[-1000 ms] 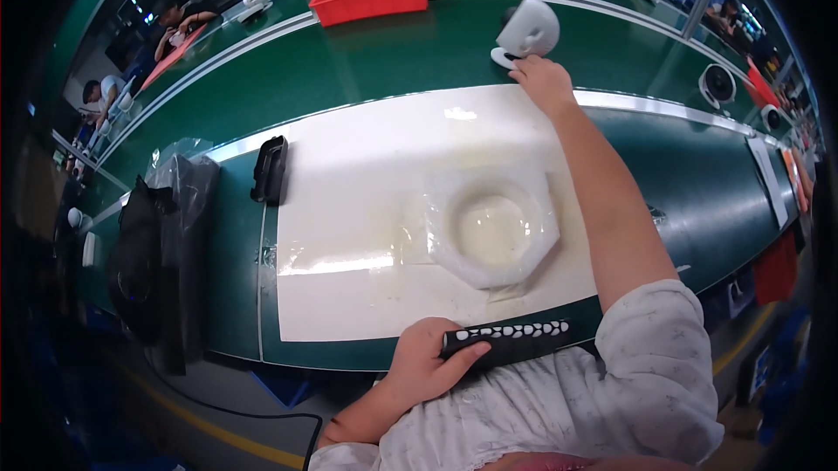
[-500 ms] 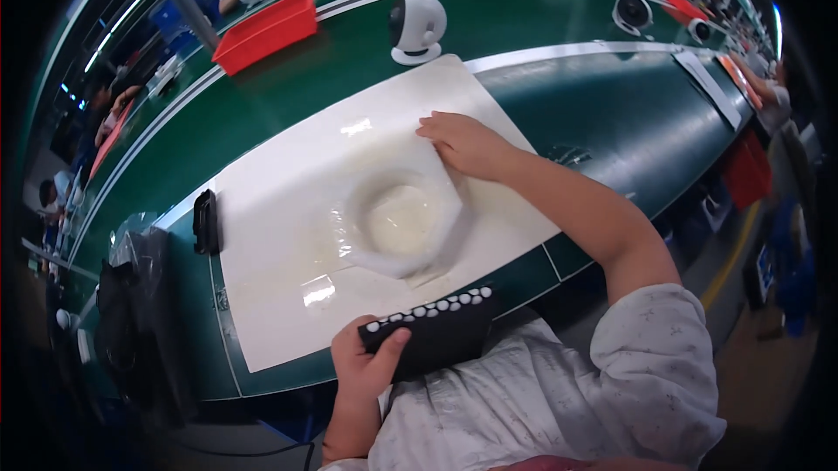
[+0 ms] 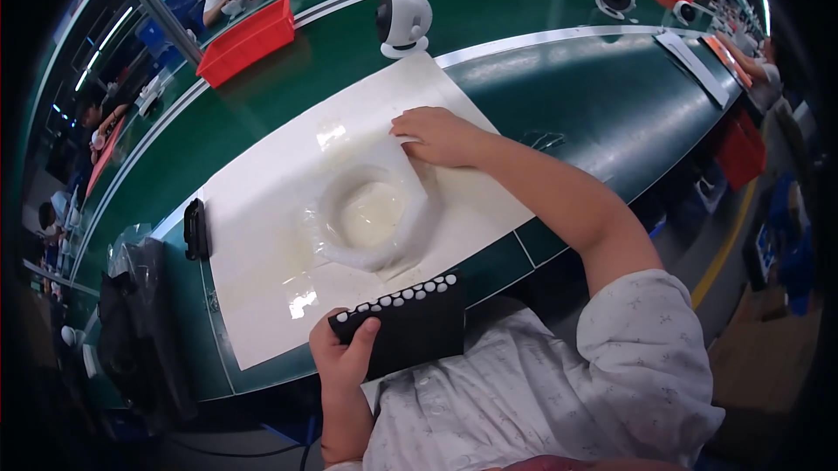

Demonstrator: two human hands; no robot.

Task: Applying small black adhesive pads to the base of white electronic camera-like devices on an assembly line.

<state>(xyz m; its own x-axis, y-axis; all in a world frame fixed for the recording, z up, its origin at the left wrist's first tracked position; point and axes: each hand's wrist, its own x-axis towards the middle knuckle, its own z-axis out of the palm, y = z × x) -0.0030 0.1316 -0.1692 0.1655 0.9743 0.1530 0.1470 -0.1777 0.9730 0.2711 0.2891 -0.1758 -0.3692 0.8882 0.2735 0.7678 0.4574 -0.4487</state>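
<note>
My left hand (image 3: 342, 350) grips the left end of a flat black slab (image 3: 415, 331) near the table's front edge, thumb on its near face. White round pads line the slab's upper edge in two rows. Ahead of it, a white, many-sided ring (image 3: 336, 248) with a round opening lies on a pale board (image 3: 249, 314). My right hand (image 3: 441, 137) reaches across to the ring's far right corner, its fingers and thumb closed on the edge there. The fingertips are partly hidden.
A white and black rounded device (image 3: 406, 19) stands beyond the board. A red bin (image 3: 249, 43) is at the far left, near a seated person. A black holder (image 3: 196, 229) lies left of the board, and a plastic-covered dark bundle (image 3: 135, 314) hangs at the table's left.
The whole view has shifted, so the scene sits slightly further left. Both hands keep their holds, and more of the black slab's near face shows.
</note>
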